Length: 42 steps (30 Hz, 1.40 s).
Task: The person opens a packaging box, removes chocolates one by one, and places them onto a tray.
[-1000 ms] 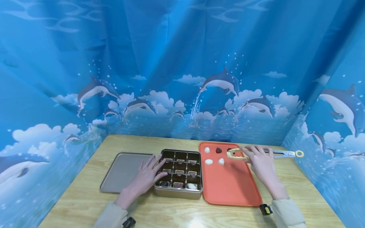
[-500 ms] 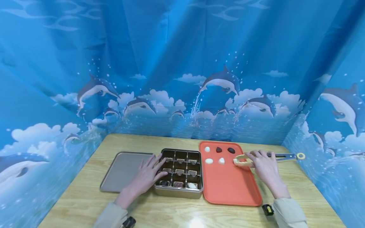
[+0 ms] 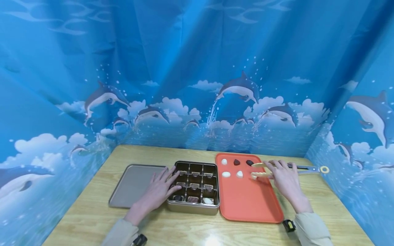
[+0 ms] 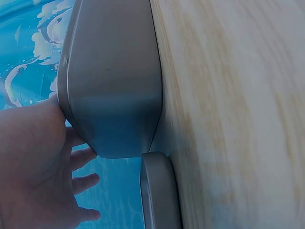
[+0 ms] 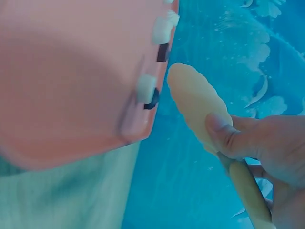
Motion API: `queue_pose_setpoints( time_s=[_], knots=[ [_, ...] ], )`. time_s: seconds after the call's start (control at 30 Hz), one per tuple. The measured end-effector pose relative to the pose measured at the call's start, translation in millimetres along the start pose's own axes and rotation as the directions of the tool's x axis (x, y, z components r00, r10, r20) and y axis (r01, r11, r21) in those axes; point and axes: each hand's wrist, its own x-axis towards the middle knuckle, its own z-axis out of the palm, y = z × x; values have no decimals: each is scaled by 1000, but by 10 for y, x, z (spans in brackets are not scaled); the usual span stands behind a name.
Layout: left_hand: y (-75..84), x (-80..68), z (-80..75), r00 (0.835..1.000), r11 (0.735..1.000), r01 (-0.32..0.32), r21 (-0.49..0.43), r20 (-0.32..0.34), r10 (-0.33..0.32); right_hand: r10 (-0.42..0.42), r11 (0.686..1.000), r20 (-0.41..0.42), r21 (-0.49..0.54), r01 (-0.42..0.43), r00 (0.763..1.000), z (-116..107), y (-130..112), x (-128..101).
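My left hand (image 3: 160, 189) lies flat with straight fingers on the left edge of a gold tin box (image 3: 193, 207); the box has a grid of compartments, and its front row holds chocolates. In the left wrist view, the left hand (image 4: 28, 162) touches the tin's wall (image 4: 114, 86). My right hand (image 3: 284, 181) grips tongs (image 3: 304, 168) whose yellow tips spread apart over the far right of an orange tray (image 3: 246, 205). Nothing sits between the tips. White chocolates (image 3: 226, 174) and dark chocolates (image 3: 249, 162) lie on the tray's far end. In the right wrist view, my thumb presses a tong arm (image 5: 195, 102).
The tin's flat lid (image 3: 132, 184) lies on the wooden table (image 3: 172, 229) left of the box. Blue dolphin-print curtains enclose the table on three sides. A small black and yellow object (image 3: 288, 225) sits by my right sleeve.
The tongs drew back from the dark chocolate toward the tray's right edge, and their tips have now spread apart. The left hand stayed on the tin.
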Motion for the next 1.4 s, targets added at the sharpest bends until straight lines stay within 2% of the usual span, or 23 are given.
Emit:
queue_pose_setpoints(
  time_s=[0.17, 0.33, 0.5, 0.67, 0.83, 0.93, 1.17, 1.4],
  knots=[
    [-4, -11, -9, 1000, 1000, 10, -12, 11, -10, -24, 1000, -55, -5, 24, 998, -109, -95, 102],
    [-12, -13, -6, 1000, 1000, 17, -11, 19, -17, -42, 999, -29, -20, 42, 999, -248, -256, 233],
    [-20, -3, 3, 1000, 1000, 11, -21, 6, -11, -119, 992, -32, -49, 118, 992, -357, -461, 376],
    [-34, 3, 8, 1000, 999, 10, -36, 13, -9, -220, 975, -79, -42, 217, 972, -460, -728, 527],
    [-73, 27, 15, 1000, 999, -7, -45, 8, 7, -319, 947, -139, -17, 320, 937, -546, -1047, 670],
    [-99, 46, 6, 1000, 999, -14, -53, 2, 14, -374, 927, -148, -23, 375, 915, -599, -1245, 729],
    [-180, 67, -16, 999, 998, -3, -55, -38, 1, -497, 867, -84, -87, 490, 864, -708, -1671, 841],
    [-214, 55, -20, 1000, 1000, 11, -23, -21, -11, -619, 781, -48, -140, 609, 784, -712, -2042, 905]
  ],
)
